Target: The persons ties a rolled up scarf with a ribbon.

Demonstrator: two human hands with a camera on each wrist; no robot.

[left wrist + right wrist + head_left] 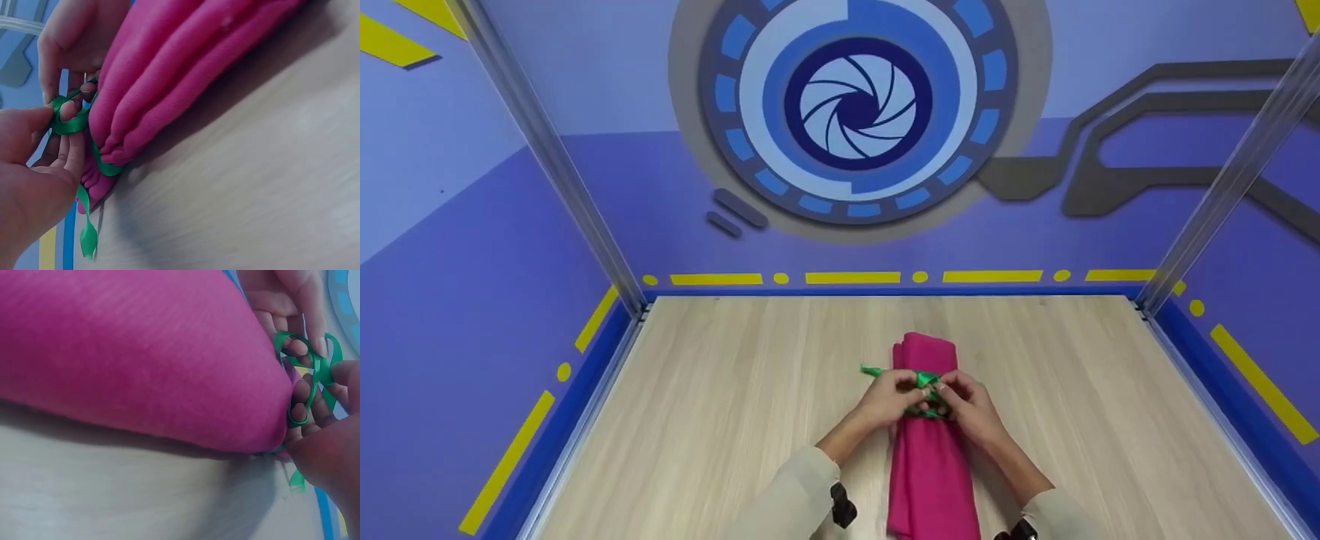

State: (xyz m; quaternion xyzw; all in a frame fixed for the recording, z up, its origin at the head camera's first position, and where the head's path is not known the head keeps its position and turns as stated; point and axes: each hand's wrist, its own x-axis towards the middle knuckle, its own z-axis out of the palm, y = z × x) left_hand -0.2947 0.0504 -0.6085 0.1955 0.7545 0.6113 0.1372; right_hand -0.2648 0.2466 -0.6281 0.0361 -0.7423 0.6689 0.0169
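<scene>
A folded bundle of magenta cloth (pixel 934 472) lies lengthwise on the table, with a green ribbon (pixel 928 379) round its upper part. Over the front of the bundle, my left hand (pixel 885 401) pinches the ribbon between thumb and fingers. My right hand (pixel 976 412) meets it from the other side and pinches the ribbon too. Loops of ribbon (pixel 323 374) stand up among the fingers of both hands in the right wrist view. One loose ribbon tail (pixel 88 239) hangs beside the cloth in the left wrist view. The cloth gathers in at the ribbon.
The wooden tabletop (pixel 720 420) spreads to both sides of the bundle. Blue and purple panels (pixel 607 195) with yellow marks wall in its back and sides. Metal posts (pixel 555 165) rise at the back corners.
</scene>
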